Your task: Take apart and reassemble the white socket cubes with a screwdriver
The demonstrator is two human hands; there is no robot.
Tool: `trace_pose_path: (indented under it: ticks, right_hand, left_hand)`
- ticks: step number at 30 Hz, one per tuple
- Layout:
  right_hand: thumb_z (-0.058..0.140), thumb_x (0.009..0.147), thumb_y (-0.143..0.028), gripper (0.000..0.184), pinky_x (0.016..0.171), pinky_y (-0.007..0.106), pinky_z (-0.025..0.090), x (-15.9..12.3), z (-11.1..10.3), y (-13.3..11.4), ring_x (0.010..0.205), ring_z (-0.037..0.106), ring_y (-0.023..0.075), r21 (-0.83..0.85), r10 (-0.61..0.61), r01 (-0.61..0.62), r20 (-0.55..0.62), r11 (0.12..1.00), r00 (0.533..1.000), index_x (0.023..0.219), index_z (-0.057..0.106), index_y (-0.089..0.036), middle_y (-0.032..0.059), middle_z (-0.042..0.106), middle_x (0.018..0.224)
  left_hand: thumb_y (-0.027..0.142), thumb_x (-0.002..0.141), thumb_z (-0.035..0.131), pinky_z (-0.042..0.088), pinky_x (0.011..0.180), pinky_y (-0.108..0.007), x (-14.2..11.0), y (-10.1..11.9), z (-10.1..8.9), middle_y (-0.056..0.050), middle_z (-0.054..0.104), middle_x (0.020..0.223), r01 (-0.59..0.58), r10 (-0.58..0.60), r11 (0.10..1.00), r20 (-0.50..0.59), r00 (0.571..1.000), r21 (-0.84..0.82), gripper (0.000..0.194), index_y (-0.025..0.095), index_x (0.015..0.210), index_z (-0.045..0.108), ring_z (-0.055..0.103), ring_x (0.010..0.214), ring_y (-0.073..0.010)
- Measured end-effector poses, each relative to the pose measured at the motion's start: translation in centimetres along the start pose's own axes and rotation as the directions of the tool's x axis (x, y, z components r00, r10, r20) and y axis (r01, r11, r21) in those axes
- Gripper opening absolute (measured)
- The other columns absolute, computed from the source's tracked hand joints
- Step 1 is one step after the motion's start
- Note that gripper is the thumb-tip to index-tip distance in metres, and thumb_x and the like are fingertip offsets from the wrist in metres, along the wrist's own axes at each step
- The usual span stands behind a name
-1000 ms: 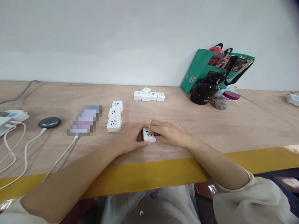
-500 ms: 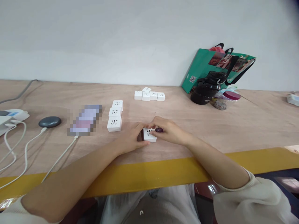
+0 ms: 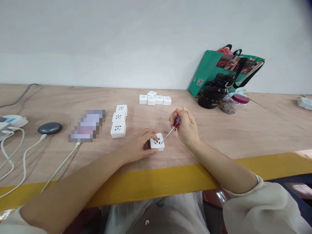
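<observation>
A white wall socket (image 3: 159, 147) lies face up on the table in front of me. My left hand (image 3: 141, 146) grips it from the left, fingers along its far edge and thumb at the near side. In my right hand (image 3: 185, 126), raised to the right of the socket, is a screwdriver (image 3: 169, 134) with a red and purple handle. Its thin metal shaft slants down to the left, and the tip meets or hovers just over the socket's face; I cannot tell which.
Several white sockets (image 3: 118, 128) form a column left of my hands, and another group (image 3: 151, 100) sits near the wall. A phone (image 3: 87, 125), a dark round device (image 3: 50, 128) and cables lie left. A black bottle (image 3: 211, 94) and green bag (image 3: 203, 71) stand back right.
My right hand has drawn back and up to the right, turning the screwdriver so its shaft shows, slanting to the socket. The left hand still holds the socket.
</observation>
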State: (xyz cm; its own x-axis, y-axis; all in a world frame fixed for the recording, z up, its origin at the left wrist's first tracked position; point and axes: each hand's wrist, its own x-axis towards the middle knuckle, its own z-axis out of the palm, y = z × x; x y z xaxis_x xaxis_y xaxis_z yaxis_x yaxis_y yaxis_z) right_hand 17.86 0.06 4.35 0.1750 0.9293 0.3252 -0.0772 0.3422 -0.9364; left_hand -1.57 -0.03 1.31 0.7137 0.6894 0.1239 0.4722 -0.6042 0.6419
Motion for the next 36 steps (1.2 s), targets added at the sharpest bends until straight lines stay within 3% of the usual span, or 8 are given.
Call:
trace_pose_path:
  ticks: [7,13,17,20,22,25,30,36]
  right_hand:
    - [0.047,0.086,-0.044,0.032,0.037,0.019,0.034,-0.2,0.5,0.4,0.041,0.042,0.0064,-0.019,-0.051,0.050,-0.033,0.999,0.998,0.065,0.040,-0.021,-0.0058,0.051,0.052]
    - [0.047,0.088,-0.043,0.030,0.039,0.020,0.035,-0.2,0.3,0.4,0.042,0.042,0.0062,-0.074,-0.101,0.104,0.045,0.992,0.994,0.068,0.039,-0.022,-0.0065,0.051,0.053]
    - [0.044,0.090,-0.043,0.031,0.042,0.021,0.036,-0.7,0.3,-0.3,0.043,0.041,0.0062,-0.158,-0.216,0.237,0.137,0.959,0.967,0.069,0.039,-0.022,-0.0067,0.049,0.053]
    - [0.042,0.092,-0.043,0.026,0.046,0.023,0.039,-1.1,0.4,-0.2,0.046,0.043,0.0070,-0.204,-0.335,0.377,0.215,0.903,0.918,0.076,0.042,-0.022,-0.0065,0.047,0.055]
    - [0.041,0.092,-0.044,0.021,0.049,0.025,0.041,-1.4,0.4,0.2,0.048,0.045,0.0086,-0.239,-0.417,0.468,0.235,0.851,0.878,0.094,0.046,-0.023,-0.0063,0.046,0.059]
    - [0.037,0.094,-0.042,0.032,0.053,0.030,0.045,-1.4,0.3,0.7,0.053,0.049,0.0118,-0.306,-0.528,0.602,0.295,0.738,0.797,0.122,0.039,-0.026,-0.0045,0.049,0.064]
    - [0.028,0.097,-0.031,0.033,0.060,0.030,0.051,-1.2,0.0,0.1,0.064,0.057,0.0120,-0.283,-0.556,0.722,0.484,0.631,0.676,0.125,0.044,-0.028,0.0010,0.060,0.082]
    - [0.036,0.094,-0.025,0.027,0.058,0.028,0.052,-1.2,0.2,-0.8,0.061,0.059,0.0102,-0.332,-0.501,0.655,0.441,0.679,0.744,0.117,0.052,-0.026,0.0023,0.065,0.090]
  left_hand:
    - [0.032,0.081,0.062,0.038,0.100,-0.040,0.0,0.0,0.2,-0.002,0.043,0.137,0.012,-0.012,1.000,0.014,1.000,-0.018,0.027,0.026,0.102,0.048,0.044,0.123,-0.0228]
    - [0.032,0.082,0.061,0.038,0.100,-0.041,-0.1,0.1,0.1,-0.003,0.044,0.136,-0.001,0.001,1.000,0.012,1.000,-0.024,0.026,0.026,0.102,0.048,0.044,0.122,-0.0233]
    - [0.030,0.081,0.063,0.036,0.102,-0.042,0.0,0.0,0.1,-0.003,0.045,0.134,-0.045,0.044,0.999,-0.006,0.999,-0.024,0.025,0.025,0.101,0.049,0.044,0.123,-0.0229]
    - [0.030,0.082,0.062,0.036,0.103,-0.042,0.0,0.0,0.1,-0.004,0.046,0.133,-0.067,0.067,0.998,-0.014,0.998,-0.019,0.023,0.025,0.101,0.050,0.044,0.123,-0.0227]
    - [0.031,0.083,0.061,0.036,0.103,-0.042,0.0,0.0,0.1,-0.004,0.046,0.133,-0.064,0.064,0.998,-0.012,0.998,-0.018,0.022,0.025,0.101,0.050,0.044,0.123,-0.0228]
    - [0.031,0.082,0.062,0.037,0.102,-0.042,-0.1,0.1,0.1,-0.004,0.046,0.133,-0.053,0.053,0.999,-0.009,0.999,-0.006,0.024,0.025,0.102,0.050,0.045,0.123,-0.0237]
    - [0.030,0.082,0.063,0.040,0.099,-0.041,-0.1,0.0,0.2,-0.006,0.048,0.130,-0.088,0.088,0.996,-0.023,0.996,0.029,0.026,0.024,0.103,0.049,0.049,0.117,-0.0239]
    - [0.033,0.083,0.062,0.038,0.102,-0.043,-0.1,-0.4,0.5,-0.005,0.047,0.132,-0.091,0.091,0.996,-0.026,0.995,0.025,0.027,0.025,0.105,0.048,0.045,0.123,-0.0246]
